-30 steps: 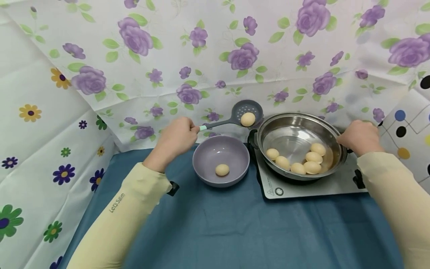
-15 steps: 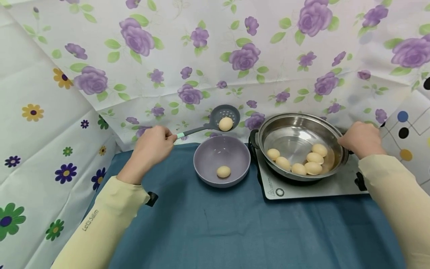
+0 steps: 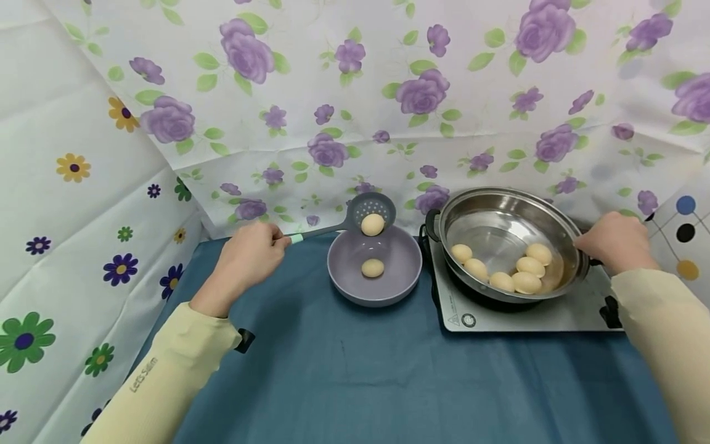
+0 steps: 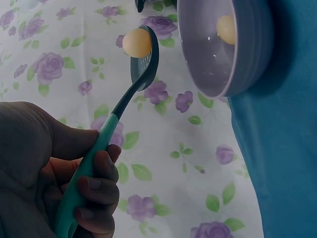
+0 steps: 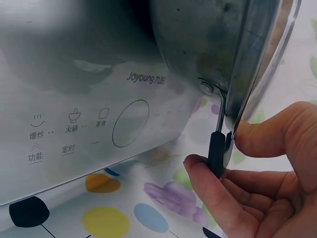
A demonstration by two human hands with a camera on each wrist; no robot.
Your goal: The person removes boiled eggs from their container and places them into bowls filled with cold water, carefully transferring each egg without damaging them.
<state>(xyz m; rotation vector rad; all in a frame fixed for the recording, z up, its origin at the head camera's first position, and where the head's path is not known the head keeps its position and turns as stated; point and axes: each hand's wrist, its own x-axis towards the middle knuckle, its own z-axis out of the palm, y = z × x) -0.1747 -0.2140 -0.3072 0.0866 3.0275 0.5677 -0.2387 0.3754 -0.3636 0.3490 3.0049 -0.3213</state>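
Note:
My left hand [image 3: 246, 262] grips the green handle [image 4: 86, 171] of a grey perforated skimmer [image 3: 357, 206]. One egg [image 3: 373, 225] rests in the skimmer's head, which overlaps the back rim of a purple bowl [image 3: 339, 274] in the head view. Inside that bowl lies a second egg [image 3: 373, 267]. On the right, my right hand [image 3: 616, 243] holds the black side handle [image 5: 216, 153] of a wide steel pot [image 3: 482, 231], thumb above and fingers below. Several eggs [image 3: 530, 266] sit in the near part of the pot.
Under the pot is a flat induction cooker [image 3: 499, 320] with printed controls. A blue cloth [image 3: 355, 382] covers the table. Flowered sheets [image 3: 333, 111] hang close behind the bowl and pot and along the left side.
My left hand has carried the skimmer and its egg leftward from beside the pot, then lowered it to the bowl's back rim. The right hand stays on the pot handle; the head view shifts slightly.

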